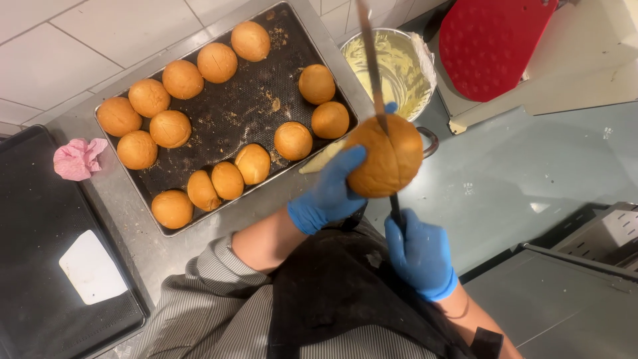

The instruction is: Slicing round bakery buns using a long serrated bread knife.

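Left hand (330,193), blue-gloved, cupped under and around a bun (387,156), fingers closed on its near side, thumb side hidden behind the crust; held up off the counter, just in front of the apron, probably so the blade can pass through without meeting steel. Right hand (419,254), also gloved, wrapped tight round the handle of a long knife (373,63), blade running up and away through the top of the bun, along a seam already showing across the crown. Tip out of view past the top edge. Bun kept between both hands, over the counter's near edge, clear of everything below. Further back, a dark perforated tray (229,116) with thirteen whole buns ringed along its sides (crumbs scattered in the bare middle), its right edge just beside a steel bowl (419,63) smeared with pale yellow spread. Bowl directly under the blade's line, so little room forward there. Red board (488,43) leaning beyond the bowl at the back. Pink cloth (78,158) crumpled to the left of the tray, and a black tray (33,226) with a white scraper (92,268) at far left. Open room mainly to the right: bare grey counter (531,173) between bowl and the equipment at the lower right corner.
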